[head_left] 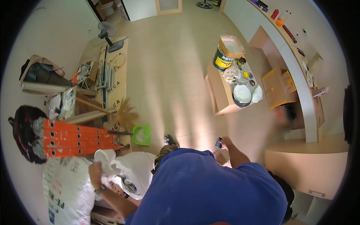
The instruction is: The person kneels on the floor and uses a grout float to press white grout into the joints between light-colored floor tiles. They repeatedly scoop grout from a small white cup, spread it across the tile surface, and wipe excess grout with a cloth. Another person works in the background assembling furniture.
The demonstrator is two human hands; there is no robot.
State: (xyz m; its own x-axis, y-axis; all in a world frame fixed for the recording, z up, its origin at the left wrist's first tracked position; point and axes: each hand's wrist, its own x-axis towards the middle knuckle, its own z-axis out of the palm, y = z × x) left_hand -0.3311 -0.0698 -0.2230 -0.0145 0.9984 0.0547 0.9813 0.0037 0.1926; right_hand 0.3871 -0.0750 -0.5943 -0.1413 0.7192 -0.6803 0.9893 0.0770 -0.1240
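Blue shirt [210, 187]; small dark object [218, 142] at tips of right fingers [224, 141]

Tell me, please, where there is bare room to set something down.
Bare tiled floor lies between the green dustpan and the low wooden cabinet. That cabinet's top is crowded with containers; white sacks and an orange ladder crowd the left hand.

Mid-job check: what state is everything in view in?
Right hand: closed on small dark object.
Left hand: at crumpled white plastic, grip unclear.
White bag: open, contents showing.
Ladder: appears folded.
Dustpan: face-up, pale debris inside.
Bucket: upright, tray on top.
Fan: upright, blade motion unclear.
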